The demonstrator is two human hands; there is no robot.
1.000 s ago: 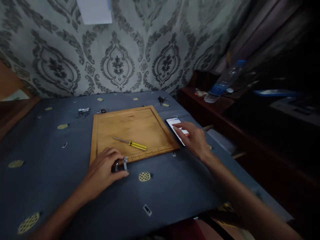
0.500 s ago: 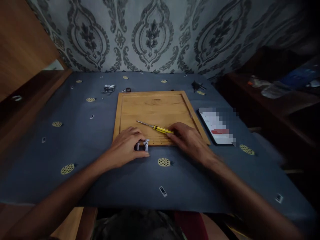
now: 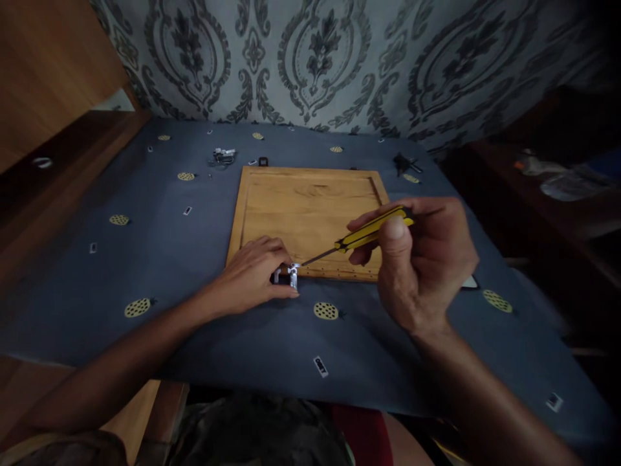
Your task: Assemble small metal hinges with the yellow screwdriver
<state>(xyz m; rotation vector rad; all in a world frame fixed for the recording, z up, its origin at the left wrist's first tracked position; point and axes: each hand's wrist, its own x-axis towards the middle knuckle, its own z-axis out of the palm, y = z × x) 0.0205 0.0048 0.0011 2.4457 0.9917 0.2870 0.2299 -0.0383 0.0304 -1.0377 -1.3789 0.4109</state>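
Note:
My left hand [image 3: 252,275] lies at the near left edge of a wooden panel [image 3: 301,207] with a raised rim. Its thumb and fingers are closed around a small silver metal bracket [image 3: 294,278] at that edge. A screwdriver [image 3: 371,233] with a yellow and black handle is gripped in my right hand [image 3: 429,259], raised above the panel's near right corner. The shaft slants down to the left, and its tip reaches the top of the bracket. Whether the tip sits in a screw is too small to tell. Several small dark holes dot the panel's near edge.
A blue cloth with pineapple prints [image 3: 160,259] covers the table. Small metal parts [image 3: 223,155] lie at the back left, a black square piece [image 3: 262,161] behind the panel, and a dark object [image 3: 405,164] at the back right. My right hand mostly covers a phone [image 3: 470,283].
My right hand has picked the screwdriver up off the panel and brought its tip to the bracket. My left hand keeps its hold on the bracket. The view has shifted slightly.

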